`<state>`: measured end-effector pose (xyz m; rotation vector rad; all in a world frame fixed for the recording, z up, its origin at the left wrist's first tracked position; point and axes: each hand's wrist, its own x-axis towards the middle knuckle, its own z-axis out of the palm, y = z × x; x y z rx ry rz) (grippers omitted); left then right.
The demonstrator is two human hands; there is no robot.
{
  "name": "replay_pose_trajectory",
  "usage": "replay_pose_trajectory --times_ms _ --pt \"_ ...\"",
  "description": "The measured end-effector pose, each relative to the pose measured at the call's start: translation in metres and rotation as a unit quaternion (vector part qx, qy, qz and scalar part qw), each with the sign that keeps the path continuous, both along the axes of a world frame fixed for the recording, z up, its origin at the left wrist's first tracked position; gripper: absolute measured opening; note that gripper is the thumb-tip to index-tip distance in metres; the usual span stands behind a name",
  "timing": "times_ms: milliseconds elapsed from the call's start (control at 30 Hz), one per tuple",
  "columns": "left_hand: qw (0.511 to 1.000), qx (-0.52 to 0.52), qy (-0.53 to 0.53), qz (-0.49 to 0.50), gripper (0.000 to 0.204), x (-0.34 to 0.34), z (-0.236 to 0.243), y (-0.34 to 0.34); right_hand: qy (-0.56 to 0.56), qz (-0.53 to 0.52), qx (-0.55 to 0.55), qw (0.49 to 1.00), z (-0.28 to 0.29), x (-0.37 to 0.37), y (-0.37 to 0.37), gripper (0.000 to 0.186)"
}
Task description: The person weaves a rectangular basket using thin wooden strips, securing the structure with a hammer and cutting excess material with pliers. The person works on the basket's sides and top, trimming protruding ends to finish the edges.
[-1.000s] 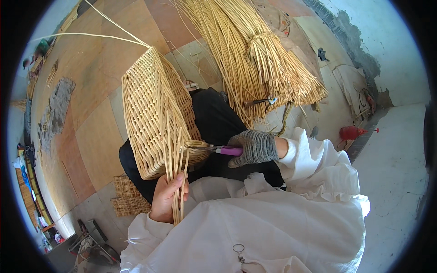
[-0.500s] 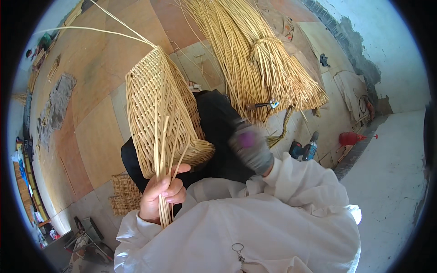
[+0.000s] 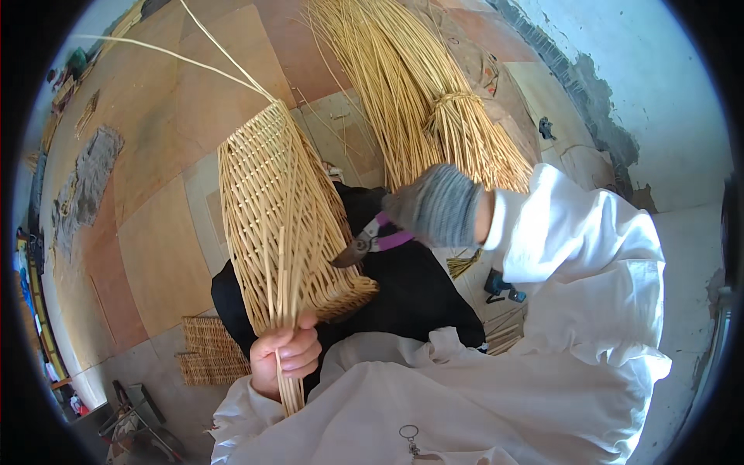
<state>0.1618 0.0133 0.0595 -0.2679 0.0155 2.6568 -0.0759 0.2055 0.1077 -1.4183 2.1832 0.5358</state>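
Note:
A woven wicker basket lies tilted across my dark-trousered lap. My bare left hand is closed round several loose wicker rods at the basket's near end. In a grey knitted glove, my right hand grips pruning shears with purple handles. Their dark blades lie over the basket's right side, near its lower corner. I cannot tell whether the blades touch the weave. Two long rods stick out from the basket's far end.
A big tied bundle of wicker rods lies at the far right. Partly behind my right sleeve is a cordless drill. Flat woven pieces rest at lower left. A grey rag lies on the boarded floor.
My right hand has swung up beside the bundle, and the shears now show over the basket. My left hand has shifted slightly down with the rods still in it.

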Motion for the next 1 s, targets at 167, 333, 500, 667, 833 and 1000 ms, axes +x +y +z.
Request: replay_pose_trajectory --times_ms 167,333,500,667,833,1000 --pt "0.988 -0.098 -0.120 0.013 0.047 -0.038 0.010 -0.006 0.104 0.068 -0.092 0.988 0.009 -0.026 -0.012 0.029" --pt "0.992 0.061 -0.106 -0.003 0.026 -0.045 -0.008 -0.022 0.053 0.024 0.093 0.994 0.004 -0.038 -0.053 0.035" --pt "0.989 0.127 -0.077 -0.018 0.014 -0.055 -0.020 -0.028 0.144 0.121 -0.139 0.972 -0.010 -0.069 -0.049 0.028" --pt "0.988 0.124 -0.085 0.013 0.020 -0.050 -0.009 -0.043 0.085 0.073 -0.040 0.993 -0.022 -0.085 -0.051 0.037" --pt "0.989 0.129 -0.058 0.054 0.040 -0.053 0.006 -0.044 0.116 0.042 -0.032 0.992 0.006 -0.080 -0.061 0.052" --pt "0.983 0.164 -0.050 0.069 0.035 -0.056 0.006 -0.041 0.143 0.091 -0.031 0.985 -0.004 -0.067 -0.072 0.059"
